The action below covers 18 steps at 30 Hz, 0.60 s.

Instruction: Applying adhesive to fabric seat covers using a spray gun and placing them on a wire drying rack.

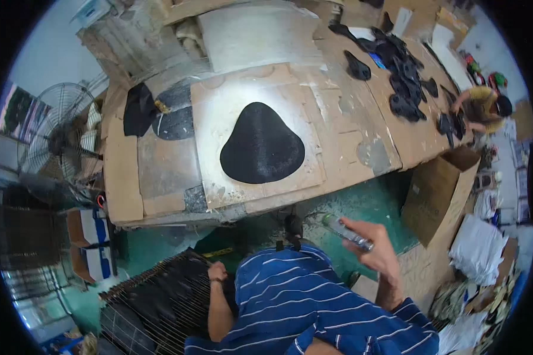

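Far to the left of the desk (124, 177) stands a big round fan (62, 133) with a wire cage. Below it, near the floor, sit some blue and white boxes (92, 228).

Below the desk's front edge, on the left, lies a dark wire rack (154, 302) with black flat pieces on it. The left hand (217, 272) rests on the rack's right edge, with its fingers curled together into a loose fist. I cannot tell if it grips a wire or just leans there.

On the desk's left end lies a black cloth (140, 109). In the middle of the desk, on a pale board (213, 118), lies one big black piece (260, 147) shaped like a rounded bell. No hand touches it.

Below the desk's front edge, right of the middle, the right hand (376, 248) is held up in the air over the green floor (361, 207). It is closed around a small silver tool (346, 231) that sticks out to the left of the fingers.

To the right of the desk's front corner stands an open brown box (438, 195). Just past it lies a heap of white sheets (479, 248).

On the far right end of the desk lie many small black pieces (405, 71). Another person in a yellow top (482, 106) leans over that end.
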Each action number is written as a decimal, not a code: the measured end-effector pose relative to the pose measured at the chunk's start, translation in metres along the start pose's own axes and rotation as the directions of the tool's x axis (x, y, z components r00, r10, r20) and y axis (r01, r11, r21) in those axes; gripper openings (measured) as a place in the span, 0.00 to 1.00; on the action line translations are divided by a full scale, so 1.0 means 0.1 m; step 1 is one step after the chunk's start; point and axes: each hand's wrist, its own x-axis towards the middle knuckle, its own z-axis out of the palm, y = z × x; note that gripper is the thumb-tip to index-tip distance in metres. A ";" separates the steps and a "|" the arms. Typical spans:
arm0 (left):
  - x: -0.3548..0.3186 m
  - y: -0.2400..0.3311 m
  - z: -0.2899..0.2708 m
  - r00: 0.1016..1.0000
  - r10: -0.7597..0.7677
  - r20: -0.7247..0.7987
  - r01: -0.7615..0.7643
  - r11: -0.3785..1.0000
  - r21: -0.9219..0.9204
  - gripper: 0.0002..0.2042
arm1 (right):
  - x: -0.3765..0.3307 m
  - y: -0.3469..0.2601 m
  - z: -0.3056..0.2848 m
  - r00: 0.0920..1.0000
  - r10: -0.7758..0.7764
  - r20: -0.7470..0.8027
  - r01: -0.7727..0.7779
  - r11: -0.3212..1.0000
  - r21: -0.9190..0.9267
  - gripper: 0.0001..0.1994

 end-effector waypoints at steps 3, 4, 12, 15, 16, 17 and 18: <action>0.23 0.22 -0.35 0.980 -0.201 -0.017 0.057 0.354 -0.933 0.15 | 0.23 -0.30 0.30 0.998 -0.059 0.012 0.058 0.998 0.039 0.25; 0.25 0.33 -0.45 0.977 -0.204 -0.067 0.010 0.353 -0.935 0.17 | 0.31 -0.32 0.38 0.996 -0.089 -0.025 0.090 0.995 0.034 0.25; 0.30 0.68 -0.33 0.969 -0.197 -0.151 -0.076 0.344 -0.936 0.15 | 0.65 -0.16 0.44 0.938 -0.096 -0.333 0.078 0.995 -0.066 0.25; 0.37 0.14 0.18 0.998 -0.053 0.019 0.052 0.734 -0.677 0.10 | 0.52 -0.07 0.33 0.956 -0.042 -0.291 0.024 0.998 -0.065 0.25; 0.37 0.06 0.31 0.993 0.116 -0.037 -0.120 0.985 -0.120 0.11 | 0.47 -0.09 0.28 0.969 -0.032 -0.247 0.002 0.993 -0.120 0.25; 0.25 0.14 0.43 0.994 -0.033 0.101 0.054 0.977 -0.207 0.10 | 0.40 -0.13 0.23 0.977 -0.010 -0.212 -0.030 0.982 -0.185 0.25; 0.17 0.09 0.47 0.990 0.054 0.130 -0.070 0.989 0.128 0.09 | 0.36 -0.14 0.21 0.984 0.012 -0.176 -0.053 0.971 -0.231 0.26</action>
